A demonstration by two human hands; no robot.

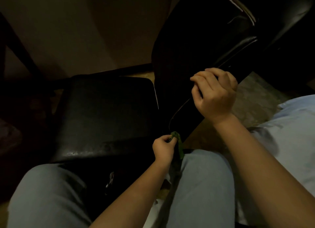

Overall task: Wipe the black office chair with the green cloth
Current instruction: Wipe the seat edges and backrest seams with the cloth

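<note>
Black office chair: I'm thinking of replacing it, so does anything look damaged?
Yes. The black office chair has a split in its cover at the upper right, where pale lining shows through. A thin pale line runs down the seat cushion's right edge, and its front edge looks scuffed.

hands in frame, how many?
2. The left hand is low at centre, pinching the green cloth at the black chair's lower corner. The right hand is higher up, gripping the chair's edge.

A dim indoor room, home or office unclear: beige wall point(88, 31) at eleven o'clock, dark baseboard point(133, 69), patterned floor point(255, 98) at three o'clock, black office chair point(204, 40).
</note>
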